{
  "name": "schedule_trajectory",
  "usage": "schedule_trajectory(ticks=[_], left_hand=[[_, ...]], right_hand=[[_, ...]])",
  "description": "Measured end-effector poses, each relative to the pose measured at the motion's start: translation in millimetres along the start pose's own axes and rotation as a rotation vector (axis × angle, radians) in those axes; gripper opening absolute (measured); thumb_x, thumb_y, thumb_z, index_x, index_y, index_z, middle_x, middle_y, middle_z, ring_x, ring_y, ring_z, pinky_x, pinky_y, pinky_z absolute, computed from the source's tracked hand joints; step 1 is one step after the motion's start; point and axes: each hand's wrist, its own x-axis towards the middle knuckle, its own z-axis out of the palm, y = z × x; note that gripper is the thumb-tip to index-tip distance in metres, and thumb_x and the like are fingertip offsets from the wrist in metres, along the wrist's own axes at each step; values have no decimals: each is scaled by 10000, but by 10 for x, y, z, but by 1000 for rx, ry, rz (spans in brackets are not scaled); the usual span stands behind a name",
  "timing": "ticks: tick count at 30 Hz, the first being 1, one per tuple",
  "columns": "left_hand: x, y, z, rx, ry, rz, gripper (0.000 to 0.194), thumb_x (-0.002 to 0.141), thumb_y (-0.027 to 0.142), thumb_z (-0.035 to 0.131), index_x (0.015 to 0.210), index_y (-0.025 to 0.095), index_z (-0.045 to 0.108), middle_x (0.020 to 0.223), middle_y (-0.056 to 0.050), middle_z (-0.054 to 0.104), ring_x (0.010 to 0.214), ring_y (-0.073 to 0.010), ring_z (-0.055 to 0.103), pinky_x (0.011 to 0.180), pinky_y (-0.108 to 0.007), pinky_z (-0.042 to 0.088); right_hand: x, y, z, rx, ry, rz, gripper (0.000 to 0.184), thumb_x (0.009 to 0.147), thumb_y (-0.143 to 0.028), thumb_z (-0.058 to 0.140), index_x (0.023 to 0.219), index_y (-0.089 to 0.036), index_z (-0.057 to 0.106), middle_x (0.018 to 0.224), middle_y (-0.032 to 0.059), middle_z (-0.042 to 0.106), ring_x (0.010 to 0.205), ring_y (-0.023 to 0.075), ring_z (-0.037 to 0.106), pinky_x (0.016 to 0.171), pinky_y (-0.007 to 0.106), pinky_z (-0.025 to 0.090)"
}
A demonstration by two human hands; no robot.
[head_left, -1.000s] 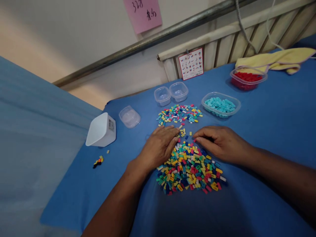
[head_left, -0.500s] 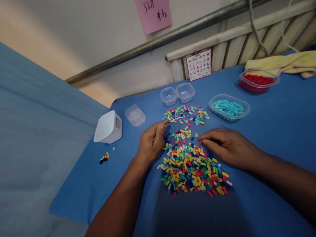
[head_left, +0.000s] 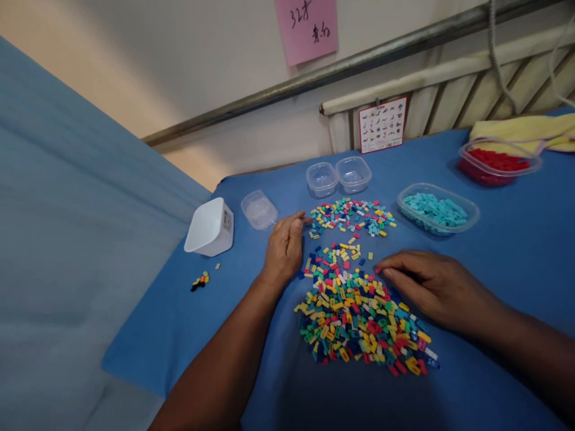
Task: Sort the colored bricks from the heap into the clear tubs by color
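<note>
A big heap of small coloured toy bricks (head_left: 359,317) lies in front of me on the blue cloth. Beyond it spreads a flatter, smaller group of mixed bricks (head_left: 348,214). My left hand (head_left: 284,251) rests on its edge beside the left side of the far group, fingers stretched out and nothing seen in them. At the right of the heap, my right hand (head_left: 426,284) pinches a small red brick (head_left: 378,270) between thumb and forefinger. A few loose bricks lie between the hands.
Two clear tubs (head_left: 322,179) stand behind the bricks. To the right are a tub of turquoise bricks (head_left: 433,209) and a tub of red bricks (head_left: 496,161). A white bin (head_left: 210,228), a clear container (head_left: 259,211) and several stray bricks (head_left: 200,281) are at left. A yellow cloth (head_left: 521,131) lies back right.
The camera view has turned, so the scene sits further right. My left hand has drawn slightly left from the far group's edge. The right hand still pinches the red brick.
</note>
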Motion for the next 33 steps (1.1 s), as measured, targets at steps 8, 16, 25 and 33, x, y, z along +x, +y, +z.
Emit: schedule_trajectory(ticks=[8, 16, 25, 33], left_hand=[[-31, 62, -3, -62, -24, 41, 561, 1209, 513, 329, 1103, 214, 792, 1063, -64, 834, 1291, -233, 720, 1320, -491, 389], [-140, 98, -46, -71, -110, -26, 545, 1185, 579, 387, 1250, 196, 769, 1190, -89, 821, 1197, -253, 748, 1152, -439, 554], [-160, 95, -54, -86, 49, -72, 490, 1187, 524, 403, 1278, 182, 741, 1082, -85, 807, 1050, -220, 757, 1001, -381, 601], [5, -169, 76, 201, -130, 86, 411, 1090, 292, 527, 1437, 149, 698, 1444, -135, 741, 1368, -296, 672, 1221, -507, 520]], right_hand=[[-13, -28, -15, 2, 0, 8, 243, 1117, -374, 578, 1145, -306, 809, 1076, 38, 859, 939, 264, 820, 819, 401, 665], [-23, -44, -30, -7, 17, 12, 248, 1103, -386, 594, 1166, -323, 825, 1056, 44, 859, 918, 281, 825, 806, 420, 685], [-49, -9, -23, 8, 19, 31, 239, 1099, -385, 611, 1182, -334, 829, 1065, 32, 851, 919, 261, 818, 789, 394, 676], [-55, 3, -17, -8, 6, 33, 236, 1104, -386, 604, 1153, -309, 822, 1082, 45, 850, 941, 264, 817, 826, 399, 669]])
